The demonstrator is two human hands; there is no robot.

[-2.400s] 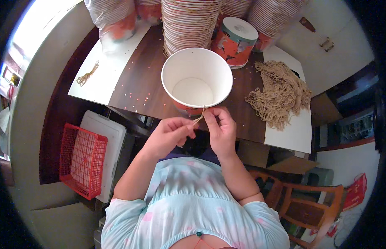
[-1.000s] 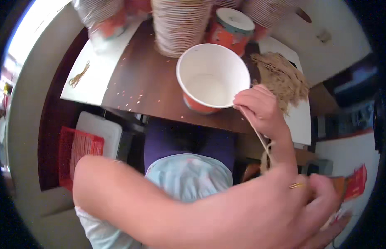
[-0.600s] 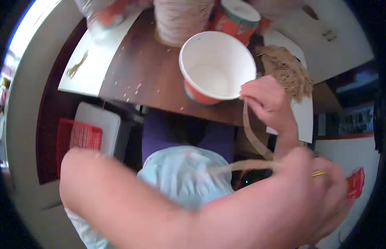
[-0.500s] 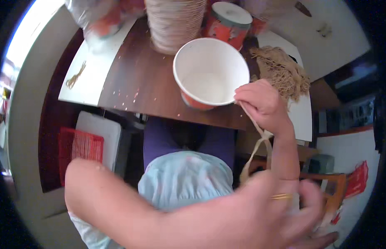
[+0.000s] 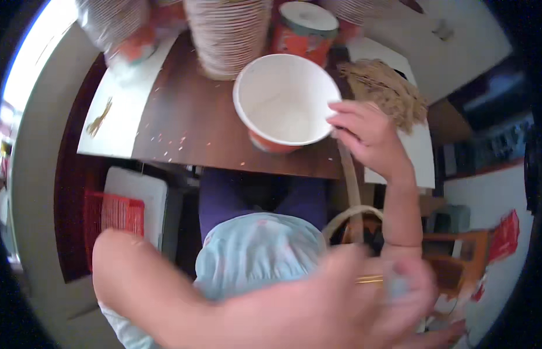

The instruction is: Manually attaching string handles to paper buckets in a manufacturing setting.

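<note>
Our right hand (image 5: 370,131) pinched the white-lined round orange bucket (image 5: 285,104) just leftward, by the rim; left hand (image 5: 364,305) blurred, can't tell.

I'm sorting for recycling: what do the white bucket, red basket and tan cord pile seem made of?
Bucket: probably paperboard, smooth and matte white inside. Basket: likely plastic, evenly red lattice, finish blurred. Cord pile: perhaps jute or cotton, dull tan, limp strands.
</note>
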